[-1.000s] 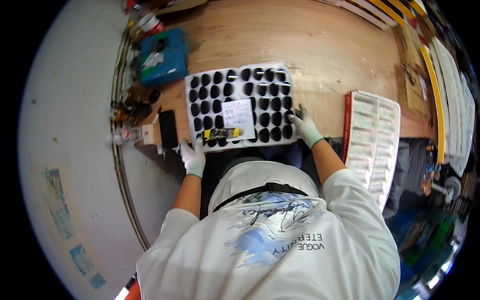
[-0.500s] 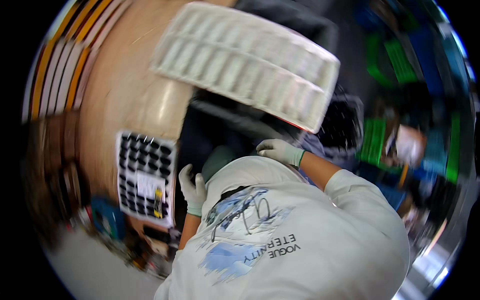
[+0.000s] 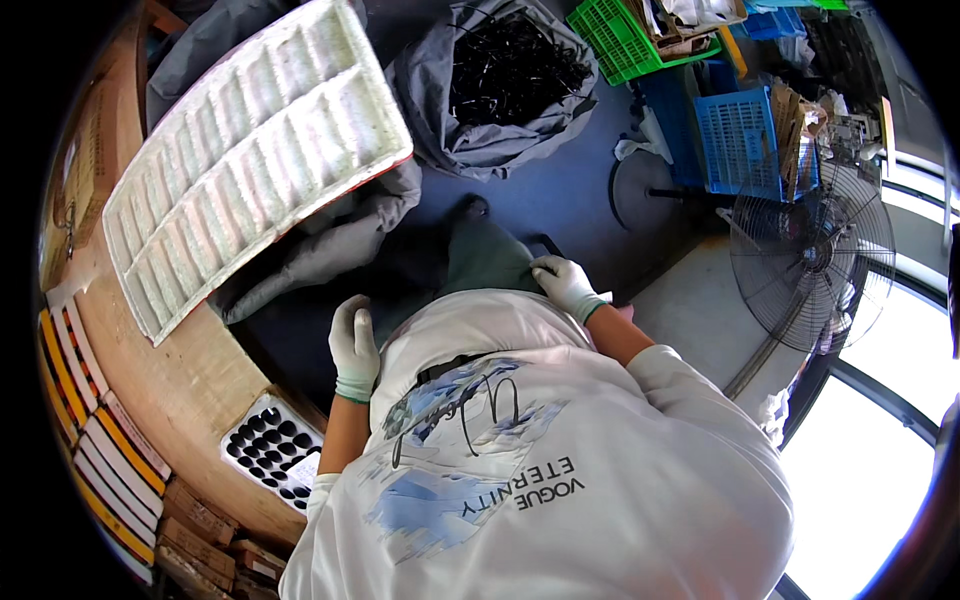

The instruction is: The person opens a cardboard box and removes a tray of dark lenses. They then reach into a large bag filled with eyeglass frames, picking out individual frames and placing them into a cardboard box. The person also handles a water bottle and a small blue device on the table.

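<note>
My left hand [image 3: 352,345], in a white glove with a green cuff, hangs in the air beside my left hip. Its fingers are loosely bent, the thumb stands apart, and nothing shows in it. My right hand [image 3: 566,285], gloved the same way, lies against the green trousers [image 3: 490,255] with loose fingers; no object shows there. Ahead of the left hand, a whitish ribbed tray [image 3: 262,150] with two rows of slots rests partly on the wooden table [image 3: 190,370]. A white tray of black round pieces [image 3: 270,450] is at the left hand's near side.
A grey sack of black pieces [image 3: 520,75] stands on the floor ahead. Green crate [image 3: 612,40] and blue crate [image 3: 738,140] are at the far right, near a large fan [image 3: 818,250]. Grey cloth [image 3: 340,250] hangs below the ribbed tray. Orange-and-white stacks [image 3: 120,460] line the left.
My view has turned right: the ribbed tray and table now lie further left, and the sack, crates and fan show plainly. My right hand now rests against the trousers; both hands remain without a visible object.
</note>
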`<state>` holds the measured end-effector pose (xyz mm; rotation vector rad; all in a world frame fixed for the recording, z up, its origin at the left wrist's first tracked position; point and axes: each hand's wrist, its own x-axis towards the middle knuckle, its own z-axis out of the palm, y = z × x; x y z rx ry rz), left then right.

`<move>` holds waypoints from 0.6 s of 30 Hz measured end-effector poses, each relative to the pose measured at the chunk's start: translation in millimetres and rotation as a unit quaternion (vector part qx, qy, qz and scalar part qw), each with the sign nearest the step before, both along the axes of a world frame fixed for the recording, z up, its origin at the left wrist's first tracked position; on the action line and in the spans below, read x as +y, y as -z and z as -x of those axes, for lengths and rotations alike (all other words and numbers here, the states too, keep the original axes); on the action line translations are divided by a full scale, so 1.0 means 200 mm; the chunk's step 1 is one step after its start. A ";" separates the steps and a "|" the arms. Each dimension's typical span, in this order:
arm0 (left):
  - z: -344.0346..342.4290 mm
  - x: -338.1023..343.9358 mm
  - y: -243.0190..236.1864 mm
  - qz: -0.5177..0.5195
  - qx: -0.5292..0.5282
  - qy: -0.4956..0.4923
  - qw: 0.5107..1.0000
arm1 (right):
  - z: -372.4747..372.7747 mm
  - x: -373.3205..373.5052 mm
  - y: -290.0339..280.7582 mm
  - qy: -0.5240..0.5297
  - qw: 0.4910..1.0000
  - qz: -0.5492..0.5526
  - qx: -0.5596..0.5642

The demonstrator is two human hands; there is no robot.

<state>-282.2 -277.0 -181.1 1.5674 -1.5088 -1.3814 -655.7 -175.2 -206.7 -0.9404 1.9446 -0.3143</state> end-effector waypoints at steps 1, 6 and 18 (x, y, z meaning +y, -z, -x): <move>0.06 -0.01 0.01 -0.015 0.004 0.021 1.000 | 0.06 0.01 0.03 0.004 1.000 0.021 0.017; 0.50 -0.20 0.10 -0.050 0.009 0.071 0.996 | 0.50 -0.11 0.23 0.107 0.993 0.045 -0.019; 1.83 -0.54 0.59 -0.204 -0.167 0.098 0.960 | 2.28 -0.74 1.25 0.157 0.965 -0.067 -0.198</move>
